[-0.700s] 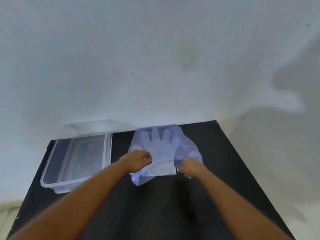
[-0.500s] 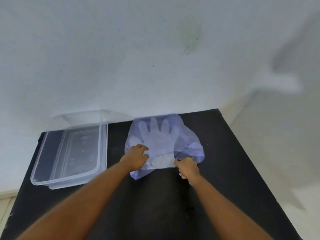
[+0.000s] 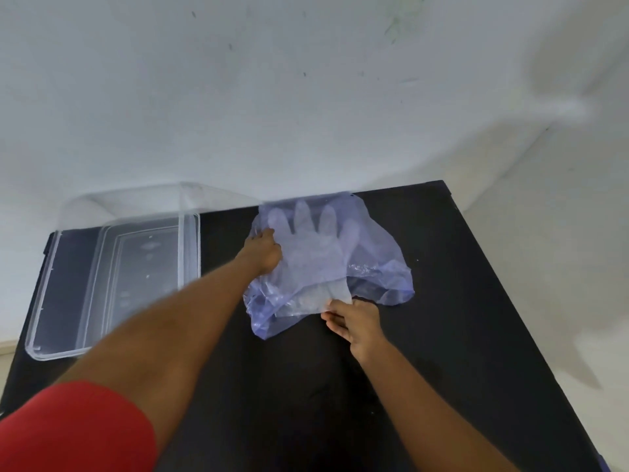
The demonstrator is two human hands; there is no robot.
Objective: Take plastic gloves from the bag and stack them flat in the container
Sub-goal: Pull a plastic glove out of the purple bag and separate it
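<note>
A thin bluish plastic bag (image 3: 381,264) lies on the black table (image 3: 459,318), with clear plastic gloves (image 3: 311,243) showing through it, fingers pointing to the far edge. My left hand (image 3: 263,252) presses down on the bag's left side, fingers closed on the film. My right hand (image 3: 354,318) pinches the gloves' cuff edge (image 3: 335,291) where it sticks out of the bag's near opening. A clear rectangular container (image 3: 112,267) stands to the left of the bag with nothing visible inside.
A white wall rises right behind the table's far edge. The table's right edge runs diagonally at the right, with pale floor beyond. Bare black tabletop lies in front of the bag, between my forearms.
My left hand has slid from the bag's near edge up to its left side. My right hand has drawn the cuff slightly out toward me. The view has tilted.
</note>
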